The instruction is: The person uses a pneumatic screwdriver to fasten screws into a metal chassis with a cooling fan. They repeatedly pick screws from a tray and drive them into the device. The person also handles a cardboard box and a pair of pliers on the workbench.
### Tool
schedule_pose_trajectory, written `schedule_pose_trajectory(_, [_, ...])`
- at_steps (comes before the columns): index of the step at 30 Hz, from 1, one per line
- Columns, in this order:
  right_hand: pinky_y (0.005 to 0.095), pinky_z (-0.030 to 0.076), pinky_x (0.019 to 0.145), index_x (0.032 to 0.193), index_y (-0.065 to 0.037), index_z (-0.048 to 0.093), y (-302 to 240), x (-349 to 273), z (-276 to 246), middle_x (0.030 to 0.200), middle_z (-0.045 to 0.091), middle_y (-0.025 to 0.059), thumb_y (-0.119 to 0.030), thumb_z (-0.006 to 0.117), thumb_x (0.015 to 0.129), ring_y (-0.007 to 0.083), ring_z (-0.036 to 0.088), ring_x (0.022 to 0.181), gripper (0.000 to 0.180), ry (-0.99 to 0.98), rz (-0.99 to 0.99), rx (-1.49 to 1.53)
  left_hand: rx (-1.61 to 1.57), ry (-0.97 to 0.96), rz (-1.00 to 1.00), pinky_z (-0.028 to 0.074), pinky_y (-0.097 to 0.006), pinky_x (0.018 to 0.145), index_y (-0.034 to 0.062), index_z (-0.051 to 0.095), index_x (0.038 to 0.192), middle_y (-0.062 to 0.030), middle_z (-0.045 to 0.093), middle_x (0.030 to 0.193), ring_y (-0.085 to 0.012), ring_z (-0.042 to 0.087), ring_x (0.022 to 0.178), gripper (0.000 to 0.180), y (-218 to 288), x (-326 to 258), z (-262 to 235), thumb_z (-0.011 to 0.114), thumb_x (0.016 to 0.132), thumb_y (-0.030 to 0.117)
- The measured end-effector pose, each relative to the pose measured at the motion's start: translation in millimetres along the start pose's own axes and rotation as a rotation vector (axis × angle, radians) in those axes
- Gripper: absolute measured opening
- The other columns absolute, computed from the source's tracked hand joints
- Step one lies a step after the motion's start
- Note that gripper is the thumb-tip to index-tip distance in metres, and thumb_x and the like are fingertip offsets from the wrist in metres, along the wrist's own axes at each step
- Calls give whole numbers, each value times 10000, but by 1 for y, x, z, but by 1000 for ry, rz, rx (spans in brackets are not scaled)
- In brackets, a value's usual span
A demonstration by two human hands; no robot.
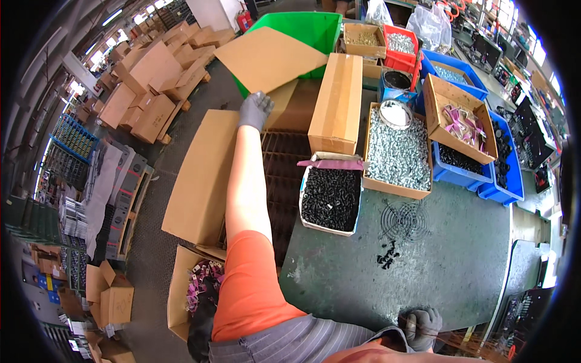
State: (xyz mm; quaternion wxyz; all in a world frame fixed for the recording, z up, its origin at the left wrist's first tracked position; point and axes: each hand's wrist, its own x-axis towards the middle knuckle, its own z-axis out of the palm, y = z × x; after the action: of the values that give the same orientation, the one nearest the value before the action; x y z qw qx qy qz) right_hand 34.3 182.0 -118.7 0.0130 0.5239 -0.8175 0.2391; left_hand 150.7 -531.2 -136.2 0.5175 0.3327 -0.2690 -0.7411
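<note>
My left hand in a grey glove is stretched out w/ fingers curled on the edge of a flat brown cardboard sheet, top center of frame. The sheet's long axis runs lower left to upper right, over the green plastic bin. My right hand, also gloved, sits bottom right, fist-ish on the dark green table, can't tell if it's holding anything.

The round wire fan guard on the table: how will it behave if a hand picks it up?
The wire fan guard is thin open wire, so probably light and fairly stiff. It lies flat on the table, so lifting an edge may be fiddly. The small black screws beside it could scatter.
</note>
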Motion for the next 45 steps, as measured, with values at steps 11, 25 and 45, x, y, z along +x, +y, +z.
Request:
schedule_pose_trajectory(11, [417, 401, 635, 836, -81, 598, 0, 1, -1, 724, 564, 102, -207, 597, 832, 313, 523, 669, 126, -96, 59, 25, 1347, -246, 117, 506, -280, 808, 57, 653, 1172, -55, 706, 988, -155, 652, 902, 340, 12, -76, -65, 632, 891, 245])
schedule_pose_trajectory(25, [397, 406, 597, 839, -40, 607, 2, 11, 3, 711, 572, 110, -212, 566, 895, 292, 517, 629, 186, -77, 20, 75, 2455, -422, -905, 480, -415, 934, 78, 701, 1096, -136, 662, 1172, -319, 628, 1094, 383, -33, -299, -242, 562, 855, 341])
schedule_pose_trajectory(45, [419, 419, 628, 866, -47, 602, -8, 9, 1, 758, 599, 127, -181, 564, 899, 324, 537, 663, 143, -37, -15, 88, 2544, -448, -515, 516, -417, 864, 44, 723, 970, -182, 682, 1056, -354, 648, 992, 338, -19, -299, -200, 626, 777, 303])
